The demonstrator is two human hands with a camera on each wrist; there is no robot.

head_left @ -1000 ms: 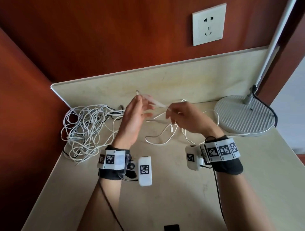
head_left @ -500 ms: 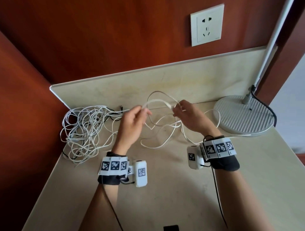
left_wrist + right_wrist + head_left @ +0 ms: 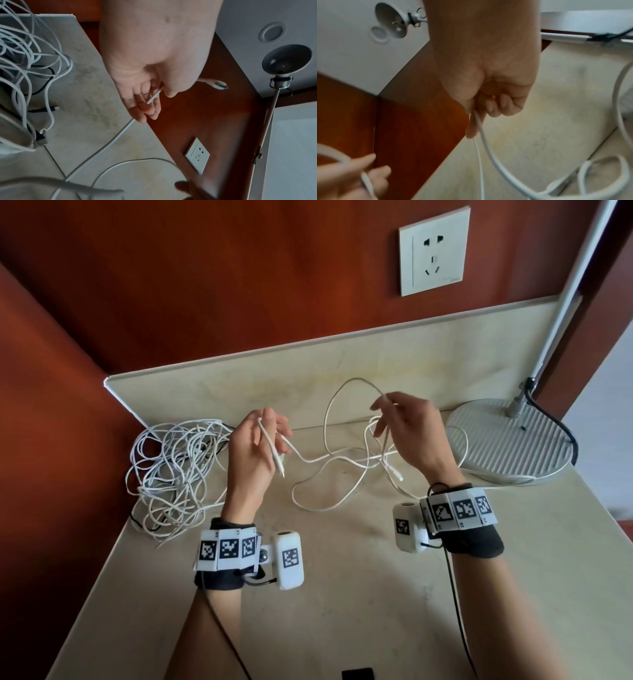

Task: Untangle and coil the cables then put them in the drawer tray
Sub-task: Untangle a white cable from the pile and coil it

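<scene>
Above the table [image 3: 342, 594], a thin white cable [image 3: 329, 460] is held raised in loose loops, pinched near one plug by the left hand [image 3: 253, 453] and mid-length by the right hand [image 3: 411, 433].

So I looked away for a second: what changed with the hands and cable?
The hands moved apart: left hand and right hand each still pinch the white cable, now spread out with a tall loop. The tangled pile and lamp base stayed put.
</scene>
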